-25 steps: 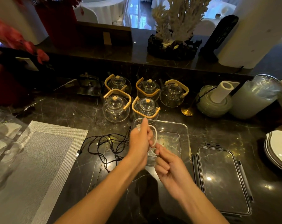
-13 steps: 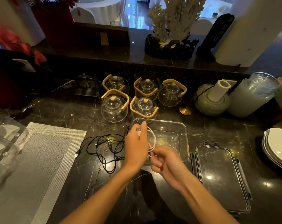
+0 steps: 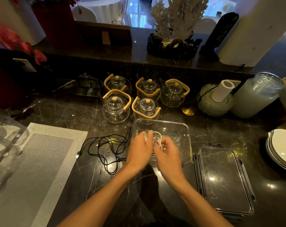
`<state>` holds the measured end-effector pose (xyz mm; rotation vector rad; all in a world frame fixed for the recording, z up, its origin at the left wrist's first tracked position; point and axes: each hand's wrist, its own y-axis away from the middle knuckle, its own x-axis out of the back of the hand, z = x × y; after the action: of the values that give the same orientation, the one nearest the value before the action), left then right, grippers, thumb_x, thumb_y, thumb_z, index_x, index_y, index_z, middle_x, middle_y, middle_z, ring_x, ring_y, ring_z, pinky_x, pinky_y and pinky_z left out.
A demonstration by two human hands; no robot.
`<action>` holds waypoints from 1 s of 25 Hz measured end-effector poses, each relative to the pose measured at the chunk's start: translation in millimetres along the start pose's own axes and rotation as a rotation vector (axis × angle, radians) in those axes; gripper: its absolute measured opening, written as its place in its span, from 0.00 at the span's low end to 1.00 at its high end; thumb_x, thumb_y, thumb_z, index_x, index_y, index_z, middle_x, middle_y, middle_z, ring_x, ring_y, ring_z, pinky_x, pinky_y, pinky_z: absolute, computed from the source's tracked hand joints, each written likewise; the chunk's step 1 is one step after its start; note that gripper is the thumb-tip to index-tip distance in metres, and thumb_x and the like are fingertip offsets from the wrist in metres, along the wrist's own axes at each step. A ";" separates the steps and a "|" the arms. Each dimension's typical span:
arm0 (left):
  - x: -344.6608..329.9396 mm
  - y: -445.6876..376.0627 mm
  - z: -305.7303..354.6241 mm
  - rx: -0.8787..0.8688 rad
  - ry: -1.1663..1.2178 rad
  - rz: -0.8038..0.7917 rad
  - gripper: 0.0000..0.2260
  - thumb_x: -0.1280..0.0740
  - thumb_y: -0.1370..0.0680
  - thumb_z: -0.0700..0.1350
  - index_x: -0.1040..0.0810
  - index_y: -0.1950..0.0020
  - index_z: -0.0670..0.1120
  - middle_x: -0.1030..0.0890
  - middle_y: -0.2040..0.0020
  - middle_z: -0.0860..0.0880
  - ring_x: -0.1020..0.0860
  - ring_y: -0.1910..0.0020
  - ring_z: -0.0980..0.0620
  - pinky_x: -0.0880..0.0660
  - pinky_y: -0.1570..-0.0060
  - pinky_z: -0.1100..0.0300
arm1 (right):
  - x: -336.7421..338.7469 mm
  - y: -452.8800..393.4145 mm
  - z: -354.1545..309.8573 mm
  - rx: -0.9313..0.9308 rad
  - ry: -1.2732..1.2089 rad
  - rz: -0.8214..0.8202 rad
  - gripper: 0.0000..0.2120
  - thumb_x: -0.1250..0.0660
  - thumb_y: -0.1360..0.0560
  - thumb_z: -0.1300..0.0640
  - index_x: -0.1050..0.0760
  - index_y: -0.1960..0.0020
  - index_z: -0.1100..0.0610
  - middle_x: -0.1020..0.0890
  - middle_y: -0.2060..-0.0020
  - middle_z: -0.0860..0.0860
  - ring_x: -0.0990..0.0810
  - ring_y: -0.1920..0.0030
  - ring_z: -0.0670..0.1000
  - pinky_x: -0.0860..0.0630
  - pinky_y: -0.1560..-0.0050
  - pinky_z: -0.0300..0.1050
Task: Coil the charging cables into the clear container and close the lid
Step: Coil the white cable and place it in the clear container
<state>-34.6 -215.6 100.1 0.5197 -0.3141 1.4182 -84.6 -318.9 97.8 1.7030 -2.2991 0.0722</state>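
Note:
A white charging cable (image 3: 157, 138), wound into a small coil, is held between both hands over the clear container (image 3: 184, 128). My left hand (image 3: 139, 149) grips the coil's left side and my right hand (image 3: 168, 153) pinches its right side; both hands sit inside the container's near half. A black cable (image 3: 106, 148) lies in a loose tangle on the dark marble counter, just left of the container, its plug end by the placemat. The clear lid (image 3: 224, 179) with dark clips lies flat to the right of the container.
Several glass teapots (image 3: 116, 108) with wooden handles stand right behind the container. A grey placemat (image 3: 32, 161) lies at left, glassware (image 3: 1, 145) at the far left edge. White plates (image 3: 281, 148) are stacked at right, a green jar (image 3: 214, 102) and a large glass jar (image 3: 256, 95) behind.
Both hands have lowered the white coil from above the container's near rim down into the container. The black cable and the lid have not moved.

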 end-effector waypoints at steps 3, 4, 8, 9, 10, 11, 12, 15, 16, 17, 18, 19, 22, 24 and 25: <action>0.2 0.1 -1.4 -0.007 0.091 -0.003 0.17 0.43 0.16 0.59 0.26 0.59 0.51 0.22 0.67 0.53 0.26 0.70 0.60 0.34 0.68 0.61 | 0.7 -3.6 1.2 0.043 0.012 -0.050 0.07 0.34 0.18 0.59 0.21 0.55 0.58 0.19 0.64 0.57 0.27 0.67 0.48 0.30 0.67 0.48; 1.4 0.4 -2.6 -0.013 0.120 -0.026 0.16 0.43 0.17 0.61 0.26 0.55 0.52 0.20 0.65 0.52 0.24 0.69 0.60 0.33 0.67 0.62 | 3.0 -3.9 1.1 0.051 -0.016 -0.092 0.07 0.34 0.18 0.59 0.19 0.54 0.56 0.18 0.64 0.57 0.26 0.68 0.49 0.29 0.67 0.48; 10.5 1.4 -9.4 -0.124 0.226 -0.218 0.11 0.43 0.17 0.60 0.32 0.40 0.57 0.17 0.57 0.57 0.20 0.63 0.59 0.27 0.63 0.63 | 12.3 -2.4 2.3 0.067 -0.135 -0.106 0.09 0.34 0.17 0.57 0.16 0.50 0.49 0.22 0.70 0.53 0.28 0.75 0.48 0.32 0.76 0.44; 12.7 1.4 -10.2 -0.175 0.235 -0.256 0.10 0.42 0.16 0.59 0.33 0.37 0.58 0.18 0.59 0.61 0.21 0.66 0.61 0.28 0.65 0.67 | 13.9 -2.7 3.2 0.064 -0.145 -0.097 0.09 0.34 0.17 0.55 0.16 0.50 0.48 0.24 0.71 0.56 0.29 0.77 0.50 0.32 0.77 0.44; 14.6 1.1 -10.2 -0.224 0.224 -0.276 0.10 0.41 0.16 0.56 0.33 0.36 0.58 0.19 0.61 0.64 0.23 0.68 0.63 0.30 0.67 0.70 | 15.4 -2.9 3.8 0.061 -0.148 -0.099 0.09 0.35 0.17 0.54 0.16 0.49 0.47 0.25 0.73 0.56 0.30 0.77 0.51 0.32 0.78 0.44; 15.8 0.3 -10.1 -0.262 0.197 -0.279 0.09 0.41 0.15 0.54 0.32 0.37 0.56 0.20 0.61 0.65 0.24 0.69 0.63 0.31 0.69 0.71 | 16.4 -3.1 4.3 0.059 -0.150 -0.112 0.09 0.35 0.16 0.54 0.16 0.49 0.46 0.26 0.75 0.53 0.30 0.78 0.50 0.32 0.78 0.43; 16.1 -0.5 -9.8 -0.290 0.166 -0.265 0.07 0.41 0.15 0.52 0.30 0.40 0.53 0.20 0.61 0.64 0.25 0.70 0.63 0.32 0.69 0.71 | 17.6 -3.1 5.0 0.058 -0.147 -0.131 0.09 0.36 0.16 0.53 0.17 0.48 0.46 0.27 0.76 0.50 0.30 0.78 0.49 0.31 0.79 0.43; 15.3 -3.0 -9.5 -0.311 -0.012 -0.172 0.08 0.41 0.15 0.52 0.26 0.46 0.50 0.19 0.59 0.56 0.23 0.66 0.60 0.32 0.67 0.67 | 19.0 -4.9 7.2 0.048 -0.125 -0.185 0.10 0.37 0.16 0.51 0.18 0.48 0.51 0.28 0.77 0.46 0.29 0.78 0.48 0.29 0.77 0.43; 15.1 -3.7 -9.6 -0.318 -0.111 -0.153 0.09 0.42 0.15 0.53 0.25 0.46 0.50 0.19 0.58 0.55 0.22 0.63 0.60 0.32 0.66 0.65 | 19.1 -5.9 9.0 0.045 -0.113 -0.191 0.10 0.37 0.16 0.51 0.18 0.49 0.52 0.28 0.77 0.46 0.29 0.78 0.49 0.28 0.77 0.45; 15.1 -4.2 -10.2 -0.330 -0.204 -0.154 0.11 0.43 0.15 0.54 0.25 0.45 0.49 0.20 0.58 0.54 0.22 0.62 0.59 0.31 0.65 0.63 | 19.2 -6.5 10.5 0.044 -0.101 -0.192 0.10 0.37 0.15 0.51 0.19 0.49 0.53 0.27 0.76 0.46 0.28 0.78 0.49 0.27 0.76 0.48; 15.1 -5.1 -11.0 -0.344 -0.282 -0.172 0.12 0.43 0.15 0.54 0.25 0.44 0.49 0.21 0.58 0.54 0.22 0.62 0.57 0.31 0.65 0.61 | 18.6 -7.0 11.5 0.047 -0.089 -0.182 0.08 0.37 0.16 0.52 0.20 0.48 0.51 0.26 0.75 0.47 0.27 0.78 0.50 0.25 0.75 0.51; 14.5 -5.9 -12.1 -0.353 -0.342 -0.194 0.13 0.44 0.15 0.55 0.25 0.44 0.48 0.22 0.59 0.54 0.23 0.62 0.55 0.31 0.64 0.60 | 17.9 -6.8 12.2 0.052 -0.081 -0.157 0.06 0.37 0.16 0.53 0.21 0.44 0.49 0.24 0.73 0.48 0.25 0.77 0.52 0.24 0.75 0.55; 13.1 -4.5 -13.0 -0.337 -0.358 -0.223 0.16 0.45 0.15 0.56 0.23 0.47 0.48 0.20 0.61 0.52 0.21 0.63 0.53 0.27 0.64 0.56 | 15.3 -5.0 13.9 0.072 -0.051 -0.033 0.07 0.34 0.18 0.53 0.29 0.41 0.45 0.19 0.66 0.50 0.21 0.76 0.56 0.22 0.74 0.61; 11.4 -3.2 -14.8 -0.317 -0.330 -0.244 0.17 0.45 0.15 0.55 0.21 0.48 0.48 0.18 0.61 0.51 0.20 0.63 0.54 0.23 0.63 0.55 | 14.5 -5.0 17.1 0.146 0.033 0.011 0.05 0.34 0.18 0.53 0.29 0.45 0.45 0.19 0.66 0.51 0.21 0.75 0.53 0.22 0.75 0.58; 9.7 -2.7 -15.7 -0.313 -0.328 -0.250 0.17 0.45 0.15 0.55 0.20 0.49 0.48 0.18 0.61 0.51 0.19 0.63 0.54 0.24 0.63 0.57 | 15.1 -5.3 19.9 0.205 0.108 0.025 0.04 0.35 0.17 0.53 0.28 0.45 0.46 0.20 0.67 0.49 0.23 0.74 0.50 0.24 0.76 0.51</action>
<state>-32.1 -199.4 91.3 0.5128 -0.6979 1.0153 -87.4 -338.6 81.8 1.7180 -2.2998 0.4082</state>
